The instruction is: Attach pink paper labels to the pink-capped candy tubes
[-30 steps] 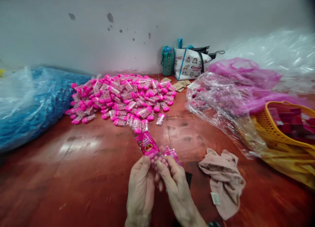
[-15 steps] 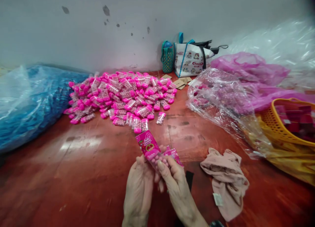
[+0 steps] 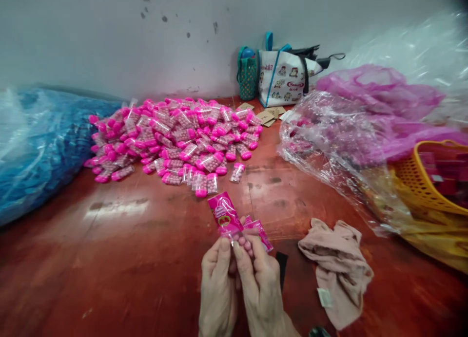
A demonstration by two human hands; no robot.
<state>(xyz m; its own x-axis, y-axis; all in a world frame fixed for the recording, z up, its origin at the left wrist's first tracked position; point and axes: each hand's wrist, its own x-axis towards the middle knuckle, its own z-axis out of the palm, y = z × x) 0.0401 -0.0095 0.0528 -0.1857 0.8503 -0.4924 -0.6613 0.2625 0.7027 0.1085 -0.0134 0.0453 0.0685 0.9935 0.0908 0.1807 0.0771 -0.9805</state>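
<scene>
Between my two hands is a small clear candy container (image 3: 245, 241) filled with pink balls, and a flat pink printed sleeve (image 3: 224, 211) extends from its far end. My right hand (image 3: 261, 284) wraps round the container with the thumb on top. On the other side, my left hand (image 3: 218, 287) pinches where sleeve and container meet, thumb up; its other fingers are mostly hidden. Just beyond my right fingers lie further pink printed sleeves (image 3: 262, 234) on the red floor. A large heap of pink-capped candy containers (image 3: 179, 137) rests ahead, with one loose container (image 3: 237, 173) at its right.
At left bulges a blue plastic sack (image 3: 44, 147). A crumpled beige cloth (image 3: 340, 269) lies to the right, near clear plastic (image 3: 329, 147) and a yellow basket (image 3: 426, 178) of dark pink packets. By the wall stand a white bag (image 3: 280, 79) and a green bottle holder (image 3: 247, 78).
My left hand has moved right and closed, its thumb now at the sleeve's near end beside my right thumb. The sleeve has shifted slightly right. The view has tilted a little.
</scene>
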